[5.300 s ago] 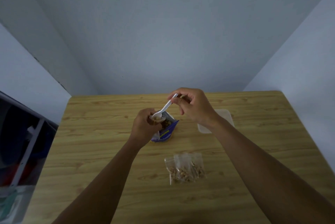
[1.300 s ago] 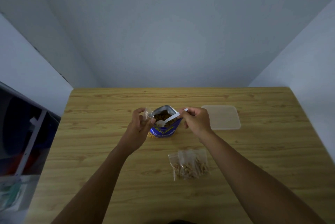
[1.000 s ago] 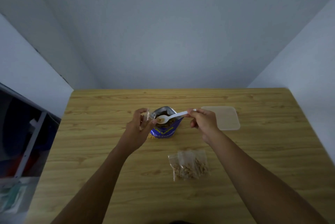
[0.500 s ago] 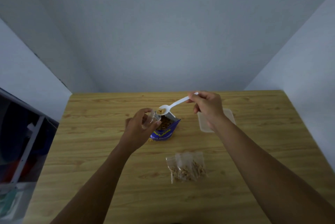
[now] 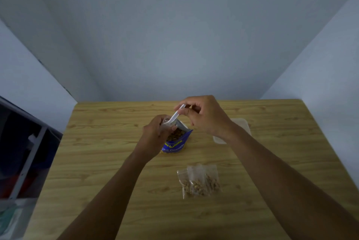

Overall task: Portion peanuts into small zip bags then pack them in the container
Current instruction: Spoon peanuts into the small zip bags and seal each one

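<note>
The left hand (image 5: 153,138) pinches a small clear bag (image 5: 165,123) beside the blue peanut pouch (image 5: 177,140); the right hand (image 5: 202,117) pinches a white spoon (image 5: 172,118), its bowl hidden inside the bag.

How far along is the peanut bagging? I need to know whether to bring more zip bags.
Done: filled zip bags lie overlapping on the table. In hand: the left hand holds a small bag open while the right hand tips the white spoon into it above the blue peanut pouch. Left: nothing visibly packed in the container yet.
</note>
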Demonstrator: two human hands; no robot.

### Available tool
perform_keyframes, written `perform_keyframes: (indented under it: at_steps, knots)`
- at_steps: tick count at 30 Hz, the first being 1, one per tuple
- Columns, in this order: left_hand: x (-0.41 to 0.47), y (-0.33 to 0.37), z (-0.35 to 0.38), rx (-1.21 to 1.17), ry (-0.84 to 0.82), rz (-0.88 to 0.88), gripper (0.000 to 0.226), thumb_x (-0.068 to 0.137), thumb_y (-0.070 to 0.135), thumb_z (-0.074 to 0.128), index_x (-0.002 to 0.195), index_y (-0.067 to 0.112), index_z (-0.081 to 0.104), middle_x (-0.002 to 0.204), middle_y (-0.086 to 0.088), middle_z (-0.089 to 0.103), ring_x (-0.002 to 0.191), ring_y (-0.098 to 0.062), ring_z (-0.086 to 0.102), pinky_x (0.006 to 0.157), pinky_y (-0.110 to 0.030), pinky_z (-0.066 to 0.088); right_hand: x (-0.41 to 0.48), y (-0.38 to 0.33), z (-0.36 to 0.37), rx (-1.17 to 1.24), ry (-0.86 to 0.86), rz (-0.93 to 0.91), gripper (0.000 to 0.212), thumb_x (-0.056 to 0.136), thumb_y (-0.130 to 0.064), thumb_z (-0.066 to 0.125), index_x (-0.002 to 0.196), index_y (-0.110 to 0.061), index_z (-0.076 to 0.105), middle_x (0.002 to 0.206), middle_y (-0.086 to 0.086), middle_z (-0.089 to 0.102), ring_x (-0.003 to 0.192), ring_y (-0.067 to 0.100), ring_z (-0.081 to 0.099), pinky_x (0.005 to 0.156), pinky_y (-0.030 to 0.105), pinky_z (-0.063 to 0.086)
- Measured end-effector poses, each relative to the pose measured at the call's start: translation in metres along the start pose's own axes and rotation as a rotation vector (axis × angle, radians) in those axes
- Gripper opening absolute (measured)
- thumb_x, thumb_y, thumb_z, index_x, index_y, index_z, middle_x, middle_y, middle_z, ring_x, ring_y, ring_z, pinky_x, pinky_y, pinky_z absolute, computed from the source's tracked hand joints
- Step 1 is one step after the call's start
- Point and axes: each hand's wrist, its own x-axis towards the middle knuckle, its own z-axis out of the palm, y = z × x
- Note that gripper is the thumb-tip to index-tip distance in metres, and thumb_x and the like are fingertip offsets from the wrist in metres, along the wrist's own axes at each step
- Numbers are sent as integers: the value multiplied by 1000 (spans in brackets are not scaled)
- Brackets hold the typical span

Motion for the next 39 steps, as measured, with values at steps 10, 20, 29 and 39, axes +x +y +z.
perform_keyframes:
  at_steps: [10,20,29,39]
  knots:
    - [-6,-22,-8,-159,115,-106,40,88,46,68,115,27,46,88,-3,65,75,-20,63,71,-35,51,2,25,-14,237,417,140,9,95,-19,68,91,-15,76,67,-2,67,45,12,54,46,28,46]
    - [-48,-13,7,-149,119,-67,54,96,65,29,95,15,47,75,0,40,65,-9,35,51,-16,32,-52,79,54,19,476,525,38,89,-34,73,124,-26,61,104,-11,64,80,7,61,71,18,45]
    - [-85,-22,59,-418,28,-338,12,101,9,47,96,-1,50,78,-7,59,68,-18,53,60,-26,47,-138,91,108,440,123,575,38,70,-40,81,104,-28,70,89,-5,72,76,8,64,71,30,53]
    - [-107,-68,77,-108,-20,-486,3,88,12,71,88,13,68,73,-2,75,65,-6,69,64,-19,50,-154,128,126,182,95,715,12,79,-24,83,74,-29,74,70,-3,76,63,7,70,64,30,57]
